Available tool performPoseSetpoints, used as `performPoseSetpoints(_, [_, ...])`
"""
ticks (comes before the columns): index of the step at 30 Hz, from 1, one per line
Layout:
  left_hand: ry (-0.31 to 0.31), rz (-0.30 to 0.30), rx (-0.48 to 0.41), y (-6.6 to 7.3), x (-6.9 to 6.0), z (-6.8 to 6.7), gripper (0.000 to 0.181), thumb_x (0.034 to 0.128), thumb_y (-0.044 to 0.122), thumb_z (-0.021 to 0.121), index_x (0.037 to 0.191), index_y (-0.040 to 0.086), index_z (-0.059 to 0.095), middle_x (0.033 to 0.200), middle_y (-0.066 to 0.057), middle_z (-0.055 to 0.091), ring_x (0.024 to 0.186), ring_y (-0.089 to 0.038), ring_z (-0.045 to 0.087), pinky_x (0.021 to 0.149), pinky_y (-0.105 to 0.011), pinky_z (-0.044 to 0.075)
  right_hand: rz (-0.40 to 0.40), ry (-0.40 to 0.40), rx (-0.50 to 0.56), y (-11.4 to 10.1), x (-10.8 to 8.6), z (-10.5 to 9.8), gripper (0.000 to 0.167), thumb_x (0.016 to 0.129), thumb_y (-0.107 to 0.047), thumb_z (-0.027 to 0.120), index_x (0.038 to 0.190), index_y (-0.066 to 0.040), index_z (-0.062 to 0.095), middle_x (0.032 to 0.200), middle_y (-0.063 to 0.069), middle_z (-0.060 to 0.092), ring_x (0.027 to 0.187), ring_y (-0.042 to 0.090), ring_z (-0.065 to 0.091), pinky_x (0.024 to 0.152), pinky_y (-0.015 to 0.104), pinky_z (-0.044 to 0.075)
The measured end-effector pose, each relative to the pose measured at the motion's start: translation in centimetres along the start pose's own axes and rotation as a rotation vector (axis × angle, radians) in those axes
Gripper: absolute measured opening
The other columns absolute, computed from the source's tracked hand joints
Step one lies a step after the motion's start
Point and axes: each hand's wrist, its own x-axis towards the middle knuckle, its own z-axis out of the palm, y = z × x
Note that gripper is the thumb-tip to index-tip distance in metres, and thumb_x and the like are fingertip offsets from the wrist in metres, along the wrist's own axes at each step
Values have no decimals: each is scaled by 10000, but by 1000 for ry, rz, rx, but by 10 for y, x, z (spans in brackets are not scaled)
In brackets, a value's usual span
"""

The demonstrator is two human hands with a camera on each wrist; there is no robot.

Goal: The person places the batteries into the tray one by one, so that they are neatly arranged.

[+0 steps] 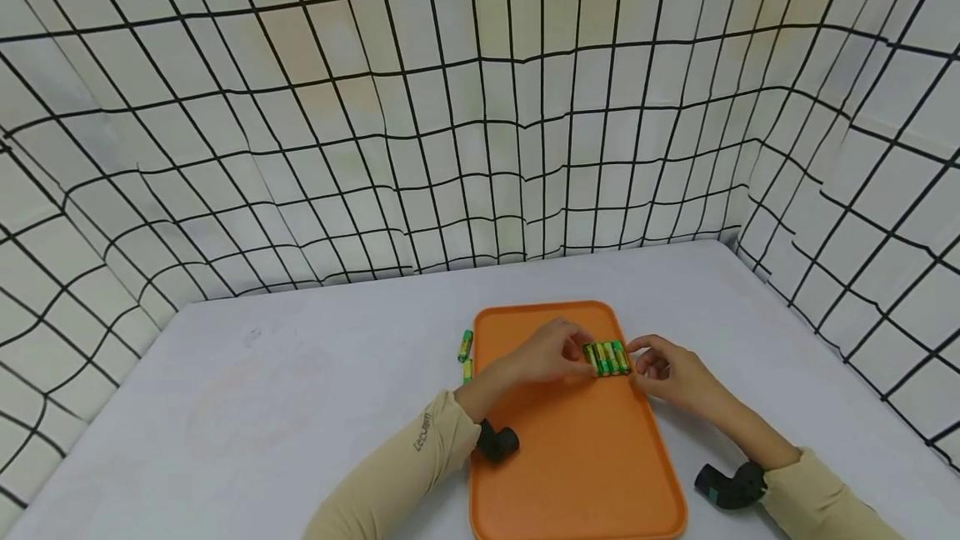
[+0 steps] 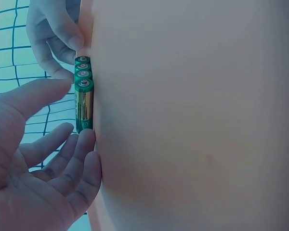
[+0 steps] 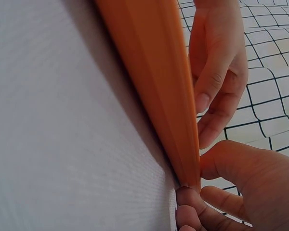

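A row of several green-and-gold batteries point(image 1: 607, 358) lies side by side on the orange tray point(image 1: 577, 465), by its right rim. My left hand point(image 1: 555, 350) is over the tray at the row's left end. In the left wrist view, its thumb and fingers stand apart around the nearest battery point(image 2: 84, 106), a fingertip close to its lower end; contact is hard to tell. From the right, my right hand point(image 1: 671, 369) reaches the row's other end with loosely bent fingers. The right wrist view shows its fingertips point(image 3: 187, 214) at the tray's outer edge; the tray wall hides the batteries there.
Two more batteries, a farther one point(image 1: 466, 345) and a partly hidden one point(image 1: 468, 370), lie on the white table point(image 1: 247, 407) just left of the tray. A black wire grid point(image 1: 450, 123) over white sheeting borders the table's back and sides. Black devices point(image 1: 731, 486) are strapped at both wrists.
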Motion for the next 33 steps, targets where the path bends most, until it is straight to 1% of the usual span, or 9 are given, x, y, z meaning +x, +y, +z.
performPoseSetpoints(8, [-1,-19,-35,0,-6,-5,411,914,203,696,1275,39,588,1196,-88,528,971,-156,610,791,-210,493,-20,-1,4,-3,0,2,316,862,-55,701,1146,18,582,816,-10,578,680,52,499,593,227,436])
performPoseSetpoints(15, [14,-19,-15,0,-10,-8,426,907,219,703,1278,40,592,1197,-82,548,996,-172,611,821,-215,488,-24,-3,-3,-1,0,2,313,866,-52,694,1150,19,583,819,5,581,676,45,499,590,227,441])
performPoseSetpoints(20, [26,-19,-7,2,-14,-12,403,914,210,698,1269,53,592,1203,-82,551,1008,-182,605,813,-215,488,-14,-2,-8,-2,-1,1,324,862,-54,698,1156,15,582,825,14,582,683,52,499,587,231,438])
performPoseSetpoints(24, [37,-26,-17,4,-18,-16,395,921,223,693,1265,60,591,1214,-77,551,1012,-173,602,797,-217,491,-10,-1,-13,-3,-1,0,328,861,-52,698,1158,18,580,830,17,583,689,55,503,592,233,441])
performPoseSetpoints(27, [40,-23,-13,5,-21,-19,399,928,237,685,1271,57,588,1226,-76,554,1014,-166,604,794,-217,494,-5,-5,-13,-3,-1,0,331,861,-51,696,1162,21,577,833,19,581,693,58,503,596,233,442])
performPoseSetpoints(33, [43,19,6,6,-24,-24,404,937,229,675,1281,40,584,1245,-89,561,1009,-152,611,827,-222,489,3,-7,-3,-5,-2,0,339,859,-53,701,1162,28,572,845,25,580,701,60,497,603,231,441])
